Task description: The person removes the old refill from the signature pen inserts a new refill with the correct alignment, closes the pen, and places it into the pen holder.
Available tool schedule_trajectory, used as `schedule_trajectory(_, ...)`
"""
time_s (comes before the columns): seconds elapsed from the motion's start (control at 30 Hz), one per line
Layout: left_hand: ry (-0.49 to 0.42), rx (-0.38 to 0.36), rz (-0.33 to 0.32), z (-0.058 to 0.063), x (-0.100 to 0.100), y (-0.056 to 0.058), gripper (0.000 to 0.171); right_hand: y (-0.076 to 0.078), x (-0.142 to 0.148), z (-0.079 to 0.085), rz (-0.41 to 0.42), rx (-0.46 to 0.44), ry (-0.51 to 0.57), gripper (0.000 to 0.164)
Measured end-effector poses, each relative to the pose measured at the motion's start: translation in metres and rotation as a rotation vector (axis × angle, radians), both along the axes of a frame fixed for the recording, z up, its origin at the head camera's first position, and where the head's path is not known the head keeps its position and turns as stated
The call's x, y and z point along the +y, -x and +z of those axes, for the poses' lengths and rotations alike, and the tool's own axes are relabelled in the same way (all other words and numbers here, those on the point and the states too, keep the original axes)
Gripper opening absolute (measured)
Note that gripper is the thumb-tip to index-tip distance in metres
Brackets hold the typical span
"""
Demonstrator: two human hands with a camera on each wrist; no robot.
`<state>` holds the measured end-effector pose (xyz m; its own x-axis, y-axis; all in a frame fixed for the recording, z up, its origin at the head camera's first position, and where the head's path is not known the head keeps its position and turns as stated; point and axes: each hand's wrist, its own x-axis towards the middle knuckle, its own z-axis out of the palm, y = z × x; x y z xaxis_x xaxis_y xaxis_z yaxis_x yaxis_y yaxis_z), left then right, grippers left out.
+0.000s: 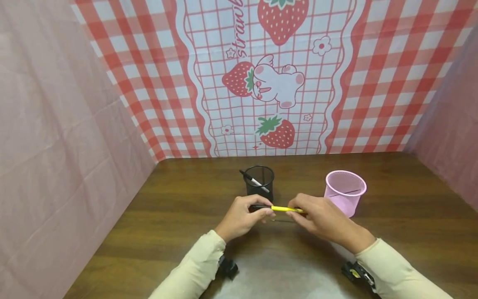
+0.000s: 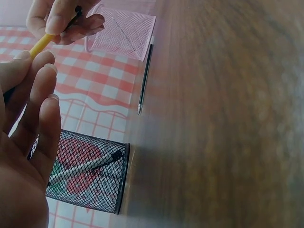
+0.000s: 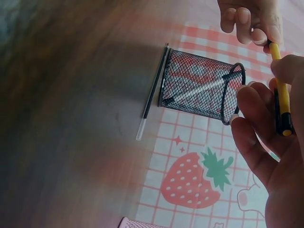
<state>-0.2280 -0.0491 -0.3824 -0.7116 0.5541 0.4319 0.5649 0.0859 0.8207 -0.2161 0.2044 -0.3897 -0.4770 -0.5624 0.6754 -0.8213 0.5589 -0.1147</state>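
Observation:
A yellow and black pen (image 1: 279,209) lies level between the two hands, above the table. My left hand (image 1: 239,218) pinches its black end between thumb and fingers. At the other end, my right hand (image 1: 325,216) grips the yellow barrel, and a black clip end (image 3: 285,127) shows past the thumb in the right wrist view. On the table beyond the hands lies a thin pen refill (image 2: 146,76), dark with a clear end. It runs close by the foot of the black mesh pen cup (image 3: 199,71) in the right wrist view.
The black cup holds a white marker with a black cap (image 1: 257,182). Farther right stands a pink mesh pen cup (image 1: 345,203) with a thin dark stick (image 2: 123,33) inside. A checked strawberry cloth (image 1: 276,83) hangs behind the wooden table (image 1: 149,232); pink cloth (image 1: 56,145) borders the sides.

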Motion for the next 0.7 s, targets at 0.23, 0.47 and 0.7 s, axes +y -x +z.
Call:
schedule_trajectory(0.23, 0.004, 0.018, 0.002, 0.0018, -0.0007, -0.0007, 0.012, -0.0003, -0.0016, 0.0002, 0.019, -0.001, 0.002, 0.010)
schedule_trajectory(0.47, 0.005, 0.039, 0.004, 0.0028, -0.0010, -0.0017, 0.012, 0.0002, -0.0022, 0.0000, 0.043, -0.020, 0.001, 0.008)
schedule_trajectory(0.7, 0.003, 0.071, 0.010, 0.0027, -0.0017, -0.0021, 0.012, -0.0001, -0.0019, -0.0030, 0.009, -0.030, -0.008, 0.016)
